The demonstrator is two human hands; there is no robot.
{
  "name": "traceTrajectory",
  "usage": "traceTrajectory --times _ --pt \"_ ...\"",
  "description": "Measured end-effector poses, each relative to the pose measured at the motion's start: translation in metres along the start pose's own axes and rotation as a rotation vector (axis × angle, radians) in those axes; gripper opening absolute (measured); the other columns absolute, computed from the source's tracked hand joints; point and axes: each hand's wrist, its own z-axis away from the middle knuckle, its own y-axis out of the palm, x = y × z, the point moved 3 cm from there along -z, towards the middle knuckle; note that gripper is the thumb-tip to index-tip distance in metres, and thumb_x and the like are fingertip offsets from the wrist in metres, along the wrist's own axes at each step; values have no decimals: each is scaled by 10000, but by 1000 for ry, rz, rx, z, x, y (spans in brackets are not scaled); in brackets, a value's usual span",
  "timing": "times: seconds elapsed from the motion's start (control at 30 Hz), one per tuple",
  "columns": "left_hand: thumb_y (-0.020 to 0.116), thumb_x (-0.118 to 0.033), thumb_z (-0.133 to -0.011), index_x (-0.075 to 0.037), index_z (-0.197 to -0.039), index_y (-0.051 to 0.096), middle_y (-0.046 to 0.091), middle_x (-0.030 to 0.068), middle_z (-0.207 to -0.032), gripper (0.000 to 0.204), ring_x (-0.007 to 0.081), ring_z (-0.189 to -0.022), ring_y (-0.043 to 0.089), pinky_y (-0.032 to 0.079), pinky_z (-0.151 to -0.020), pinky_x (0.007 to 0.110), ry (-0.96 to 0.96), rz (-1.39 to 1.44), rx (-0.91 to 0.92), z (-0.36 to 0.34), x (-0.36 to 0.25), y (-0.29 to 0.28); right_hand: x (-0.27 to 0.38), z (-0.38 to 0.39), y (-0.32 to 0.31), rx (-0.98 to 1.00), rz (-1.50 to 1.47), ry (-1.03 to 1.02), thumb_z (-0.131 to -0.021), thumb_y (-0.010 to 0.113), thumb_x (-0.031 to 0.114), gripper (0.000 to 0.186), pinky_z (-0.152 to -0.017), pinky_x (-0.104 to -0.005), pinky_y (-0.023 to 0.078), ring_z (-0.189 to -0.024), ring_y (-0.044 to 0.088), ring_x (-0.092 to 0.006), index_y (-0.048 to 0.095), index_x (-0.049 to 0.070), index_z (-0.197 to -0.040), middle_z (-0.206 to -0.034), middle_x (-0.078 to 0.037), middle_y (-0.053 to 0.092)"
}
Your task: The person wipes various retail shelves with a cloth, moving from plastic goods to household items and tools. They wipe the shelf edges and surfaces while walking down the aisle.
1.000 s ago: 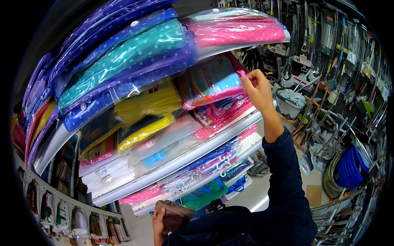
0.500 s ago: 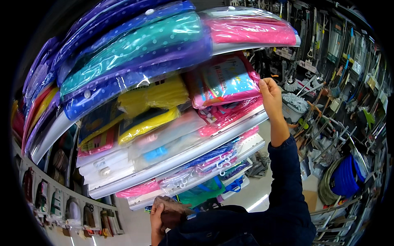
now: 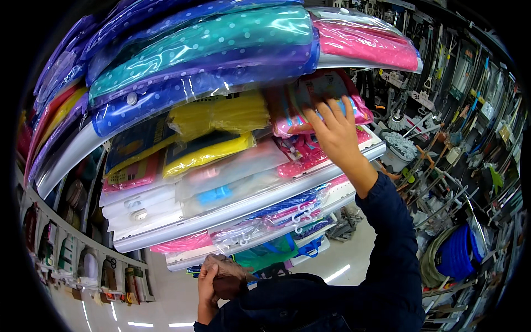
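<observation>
My right hand [image 3: 335, 128] reaches up to the shelf and rests, fingers spread, over a pink plastic-wrapped package [image 3: 293, 102] with a light blue printed front. Part of that package is covered by the fingers. Beneath it lies a flatter pink patterned packet [image 3: 301, 160]. Yellow plastic-wrapped packages [image 3: 221, 117] are stacked just to its left. Low down, close to my body, my left hand [image 3: 208, 285] is closed around a dark brown item in crinkled clear plastic [image 3: 228, 276]; what kind of item it is I cannot make out.
Dotted teal [image 3: 204, 50] and pink packages [image 3: 368, 44] fill the shelf above. Lower shelves carry clear packets and white hooks [image 3: 303, 213]. Hanging tools, a grey mop bucket [image 3: 397, 155] and a blue coiled bundle [image 3: 456, 253] stand at right. Another rack [image 3: 88, 271] is at lower left.
My right hand has let go of the pink package's right edge and moved left onto its front, fingers spreading. My left hand still holds the brown item. The view has shifted slightly.
</observation>
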Motion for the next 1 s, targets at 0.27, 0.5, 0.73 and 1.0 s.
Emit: traceTrajectory --times 0.27,0.5,0.73,1.0 --pt "573 -103 -900 -32 -1183 558 640 129 -1077 292 251 -963 638 532 -849 379 17 18 31 -1 4 -13 -23 38 -18 -12 -177 -58 -692 653 14 365 -1023 -503 337 -1122 562 -279 666 108 -1045 -1149 -83 634" --pt "577 -82 -900 -49 -1199 545 627 111 -1107 302 240 -977 633 532 -856 378 59 45 24 -6 1 -7 -25 52 -27 -9 -263 15 -688 616 -53 353 -1034 -502 317 -1142 558 -289 681 81 -1009 -1149 -80 645" --pt "590 -86 -892 -52 -1209 535 617 118 -1131 324 259 -1009 621 519 -884 402 63 91 50 -6 5 -17 -25 60 -23 -6 -330 56 -675 615 -64 367 -1058 -507 293 -1165 549 -298 678 65 -1012 -1145 -82 649" --pt "583 -76 -891 -45 -1208 541 626 137 -1116 321 265 -995 629 518 -884 400 67 115 44 -3 4 -13 -48 81 -11 -208 -638 321 -789 553 -97 301 -1059 -460 334 -1191 536 -330 633 23 -1054 -1139 -121 645"
